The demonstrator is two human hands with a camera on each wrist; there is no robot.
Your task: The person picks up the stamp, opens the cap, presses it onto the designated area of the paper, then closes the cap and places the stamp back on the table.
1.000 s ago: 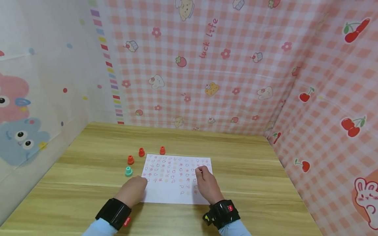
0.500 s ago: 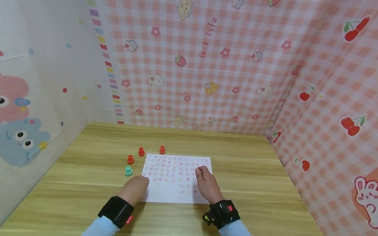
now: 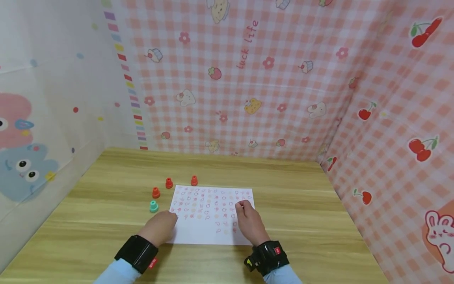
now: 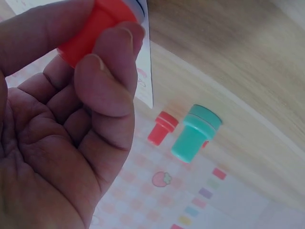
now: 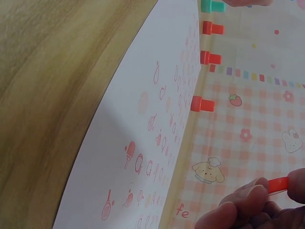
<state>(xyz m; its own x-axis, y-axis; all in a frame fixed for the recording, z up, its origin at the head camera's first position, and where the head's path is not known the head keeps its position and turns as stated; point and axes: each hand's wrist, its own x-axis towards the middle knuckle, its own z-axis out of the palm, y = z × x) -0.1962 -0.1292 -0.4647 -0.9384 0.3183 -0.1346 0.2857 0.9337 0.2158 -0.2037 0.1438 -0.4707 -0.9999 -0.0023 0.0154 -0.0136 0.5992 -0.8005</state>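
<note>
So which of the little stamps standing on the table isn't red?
The teal stamp, nearest the left hand; the three others standing beside the paper are red-orange.

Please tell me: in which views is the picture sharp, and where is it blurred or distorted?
Head view: evenly lit, sharp; the white stamped paper sheet is readable. Left wrist view: the left hand and its red plastic stamp fill the frame, soft; the teal stamp is sharper. Right wrist view: wide-angle bending curves the sheet's edge; the right hand's fingertips are blurred.

A child's play corner: wooden table (image 3: pixel 301 205) walled in by cartoon-printed pink gingham cloth (image 3: pixel 248 79).
</note>
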